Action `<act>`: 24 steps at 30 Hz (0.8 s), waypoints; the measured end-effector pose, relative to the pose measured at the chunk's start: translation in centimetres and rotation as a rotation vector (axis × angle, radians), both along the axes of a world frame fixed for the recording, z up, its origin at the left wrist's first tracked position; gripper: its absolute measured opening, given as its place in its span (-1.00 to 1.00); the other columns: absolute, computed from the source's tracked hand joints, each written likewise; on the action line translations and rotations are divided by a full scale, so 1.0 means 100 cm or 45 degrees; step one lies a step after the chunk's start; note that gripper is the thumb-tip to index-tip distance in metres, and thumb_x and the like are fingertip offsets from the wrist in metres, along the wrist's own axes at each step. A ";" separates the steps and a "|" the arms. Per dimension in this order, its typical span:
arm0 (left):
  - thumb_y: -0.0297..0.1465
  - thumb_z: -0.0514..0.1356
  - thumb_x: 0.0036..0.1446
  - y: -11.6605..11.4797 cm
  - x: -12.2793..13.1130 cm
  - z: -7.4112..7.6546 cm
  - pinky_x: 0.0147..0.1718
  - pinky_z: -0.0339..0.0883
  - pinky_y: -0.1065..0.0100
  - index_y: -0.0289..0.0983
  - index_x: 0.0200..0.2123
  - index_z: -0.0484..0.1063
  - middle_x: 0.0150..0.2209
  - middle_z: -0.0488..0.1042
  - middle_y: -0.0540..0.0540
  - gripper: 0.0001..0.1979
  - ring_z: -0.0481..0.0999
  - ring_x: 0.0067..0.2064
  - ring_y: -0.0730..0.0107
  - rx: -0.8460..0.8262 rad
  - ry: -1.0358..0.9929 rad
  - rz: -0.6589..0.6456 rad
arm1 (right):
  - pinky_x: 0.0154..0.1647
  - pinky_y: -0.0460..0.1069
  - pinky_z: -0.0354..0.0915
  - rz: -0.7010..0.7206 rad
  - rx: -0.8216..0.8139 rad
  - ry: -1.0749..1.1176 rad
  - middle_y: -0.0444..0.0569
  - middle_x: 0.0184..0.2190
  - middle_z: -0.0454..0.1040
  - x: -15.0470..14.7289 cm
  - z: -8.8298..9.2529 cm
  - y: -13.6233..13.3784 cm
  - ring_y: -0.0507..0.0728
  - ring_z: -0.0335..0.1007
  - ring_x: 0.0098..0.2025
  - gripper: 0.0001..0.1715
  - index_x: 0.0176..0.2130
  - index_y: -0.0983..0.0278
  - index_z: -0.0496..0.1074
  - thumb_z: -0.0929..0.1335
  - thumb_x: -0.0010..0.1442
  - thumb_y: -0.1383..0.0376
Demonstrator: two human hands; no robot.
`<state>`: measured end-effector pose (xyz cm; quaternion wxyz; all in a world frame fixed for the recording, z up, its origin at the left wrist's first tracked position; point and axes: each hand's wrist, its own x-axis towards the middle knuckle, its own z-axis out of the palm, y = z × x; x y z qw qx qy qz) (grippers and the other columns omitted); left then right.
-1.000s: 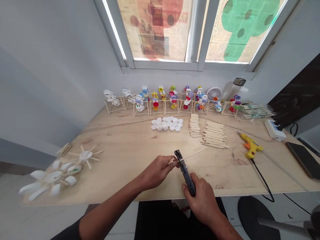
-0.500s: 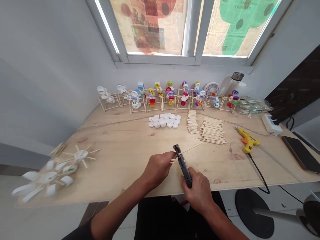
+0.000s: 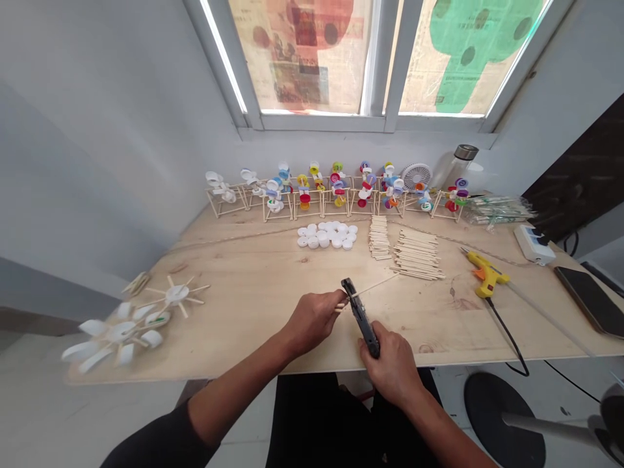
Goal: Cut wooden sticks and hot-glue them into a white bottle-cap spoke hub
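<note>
My left hand (image 3: 316,318) is closed on a few thin wooden sticks (image 3: 340,308), their short ends showing by the fingertips. My right hand (image 3: 394,364) grips the handles of a black plier-like cutting tool (image 3: 361,318), tilted with its head up and to the left. A long thin stick (image 3: 377,285) passes at the tool's head and points up to the right. Whether the jaws are fully closed on it is too small to tell. Beyond the hands lie a pile of short sticks (image 3: 418,255), a narrower stack of sticks (image 3: 379,238) and several white bottle caps (image 3: 322,239).
Stick frames with coloured cap wheels (image 3: 336,195) line the back. At left are a spoked wheel (image 3: 177,294) and a larger white-cap wheel (image 3: 119,333). A yellow glue gun (image 3: 487,274), phone (image 3: 589,299), power adapter (image 3: 533,244), bottle (image 3: 458,166) and small fan (image 3: 416,177) are at right.
The camera view has shifted slightly, so the things on the table sit a little further right. Both hands keep the same hold on the sticks and the tool.
</note>
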<state>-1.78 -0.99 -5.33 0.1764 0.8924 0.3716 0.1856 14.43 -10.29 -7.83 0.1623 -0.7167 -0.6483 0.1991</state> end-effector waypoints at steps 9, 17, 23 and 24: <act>-0.47 -0.03 0.18 -0.009 0.005 0.010 -0.48 0.19 0.42 -0.25 -0.29 0.33 -0.44 0.52 -0.06 -0.85 0.51 -0.38 0.32 0.032 0.159 0.089 | -0.51 -0.06 -0.15 -0.002 -0.009 -0.120 -0.11 -0.57 0.43 0.000 0.006 -0.002 0.07 0.32 -0.54 -0.90 -0.38 0.24 0.28 0.25 0.16 0.28; -0.54 -0.05 0.13 -0.014 0.004 0.019 -0.52 0.13 0.43 -0.25 -0.30 0.32 -0.40 0.53 -0.08 -0.82 0.50 -0.41 0.33 0.134 0.349 0.146 | -0.51 -0.04 -0.18 -0.055 -0.054 -0.226 -0.05 -0.53 0.48 0.002 0.004 0.002 0.12 0.37 -0.51 -0.90 -0.35 0.24 0.30 0.26 0.16 0.26; -0.35 -0.09 0.22 -0.009 -0.009 0.033 -0.50 0.14 0.44 -0.25 -0.34 0.31 -0.50 0.42 -0.02 -0.78 0.36 -0.50 0.45 -0.074 -0.138 0.276 | -0.51 -0.07 -0.14 -0.033 -0.066 -0.064 -0.10 -0.54 0.44 0.008 0.012 0.003 0.08 0.33 -0.49 -0.87 -0.39 0.23 0.25 0.25 0.18 0.24; -0.29 -0.08 0.22 -0.005 -0.010 0.035 -0.51 0.14 0.45 -0.25 -0.35 0.31 -0.54 0.36 0.02 -0.75 0.31 -0.54 0.48 -0.174 -0.285 0.308 | -0.51 -0.08 -0.12 -0.014 -0.083 -0.006 -0.12 -0.55 0.42 0.008 0.015 0.002 0.07 0.31 -0.49 -0.85 -0.41 0.23 0.23 0.25 0.18 0.24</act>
